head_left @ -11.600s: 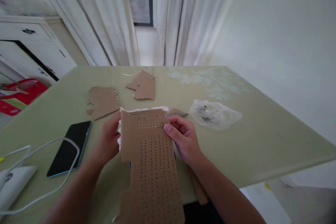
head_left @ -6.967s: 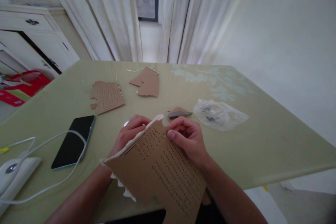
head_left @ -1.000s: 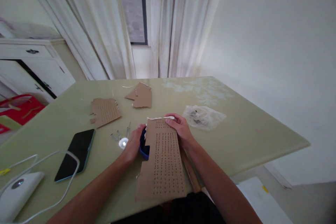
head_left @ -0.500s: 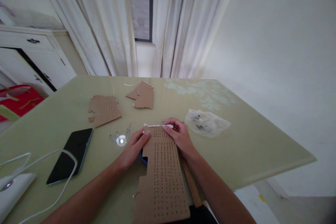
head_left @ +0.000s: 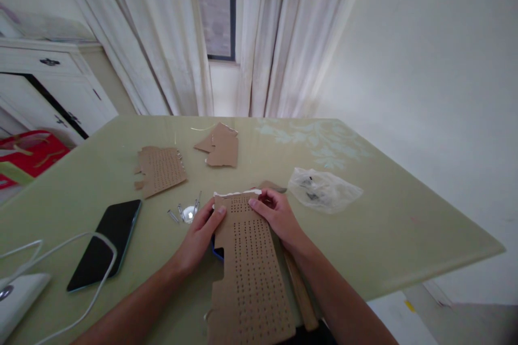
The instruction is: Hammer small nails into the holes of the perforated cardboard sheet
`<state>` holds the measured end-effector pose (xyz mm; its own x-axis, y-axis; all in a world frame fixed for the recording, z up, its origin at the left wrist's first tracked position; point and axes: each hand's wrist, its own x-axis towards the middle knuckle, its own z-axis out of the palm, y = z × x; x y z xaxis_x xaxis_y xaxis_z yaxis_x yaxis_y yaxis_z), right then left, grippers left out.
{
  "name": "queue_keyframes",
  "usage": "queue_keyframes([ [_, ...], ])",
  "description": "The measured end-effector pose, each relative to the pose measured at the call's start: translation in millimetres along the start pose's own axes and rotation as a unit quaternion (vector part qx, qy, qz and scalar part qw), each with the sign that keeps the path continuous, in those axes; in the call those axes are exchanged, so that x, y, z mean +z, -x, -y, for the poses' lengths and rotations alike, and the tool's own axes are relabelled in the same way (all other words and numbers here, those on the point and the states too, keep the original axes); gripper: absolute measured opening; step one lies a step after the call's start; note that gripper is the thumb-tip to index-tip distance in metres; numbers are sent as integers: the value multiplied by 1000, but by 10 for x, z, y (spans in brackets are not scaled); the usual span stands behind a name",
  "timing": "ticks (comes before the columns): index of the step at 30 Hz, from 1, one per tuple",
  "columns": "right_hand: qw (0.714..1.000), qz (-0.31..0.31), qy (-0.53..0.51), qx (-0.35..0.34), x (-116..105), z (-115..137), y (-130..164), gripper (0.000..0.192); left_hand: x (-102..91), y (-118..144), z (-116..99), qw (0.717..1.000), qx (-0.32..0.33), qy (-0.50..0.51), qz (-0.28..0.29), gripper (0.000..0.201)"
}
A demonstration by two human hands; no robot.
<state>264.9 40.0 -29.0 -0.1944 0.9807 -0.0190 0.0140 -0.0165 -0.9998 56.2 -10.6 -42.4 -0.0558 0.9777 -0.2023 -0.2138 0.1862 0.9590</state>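
Note:
A long piece of brown cardboard point(head_left: 253, 264), pierced with rows of small holes, stretches from my lap side up over the table. Its far edge is torn and white. My left hand point(head_left: 204, 232) grips the far left corner, thumb on top and fingers beneath. At the far right corner, my right hand point(head_left: 279, 221) pinches the edge between thumb and fingers. Under my right forearm runs a wooden handle point(head_left: 301, 291); a grey-brown head-like part point(head_left: 271, 186) shows beyond that hand. Something blue point(head_left: 217, 251) peeks out below the cardboard's left side, mostly hidden.
Several metal nails point(head_left: 173, 216) lie by a shiny round white piece point(head_left: 189, 214) left of my hand. Farther off are a holed cardboard scrap point(head_left: 164, 170) and a plain one point(head_left: 224, 148). A clear plastic bag point(head_left: 324, 190) is right; a phone point(head_left: 107, 242) and white cable point(head_left: 107, 275) left.
Both hands and the cardboard have shifted slightly left in view. The right hand has moved a little relative to the torn edge, and more of the grey-brown part beyond it shows.

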Motion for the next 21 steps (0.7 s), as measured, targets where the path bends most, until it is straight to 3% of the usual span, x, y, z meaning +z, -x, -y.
queue_keyframes([
  [3,1000,-15,13,-16,33,-3,4,34,3,-7,-43,999,-20,14,36,67],
  [7,999,-28,-14,-30,10,1,-14,35,-2,-8,-60,999,-31,17,36,67],
  [10,994,-106,-15,-35,-145,19,-69,40,-5,10,-58,999,-36,16,26,65],
  [13,975,-193,89,-68,-379,34,-132,40,-3,31,-62,999,-40,22,12,67],
  [15,956,-186,216,-74,-505,31,-155,38,-4,40,-65,999,-46,27,-1,68],
  [17,933,-143,329,-39,-567,16,-154,37,-7,44,-66,998,-53,34,-12,68],
  [21,898,-68,433,32,-529,-27,-108,38,-9,44,-73,996,-71,52,-9,66],
])
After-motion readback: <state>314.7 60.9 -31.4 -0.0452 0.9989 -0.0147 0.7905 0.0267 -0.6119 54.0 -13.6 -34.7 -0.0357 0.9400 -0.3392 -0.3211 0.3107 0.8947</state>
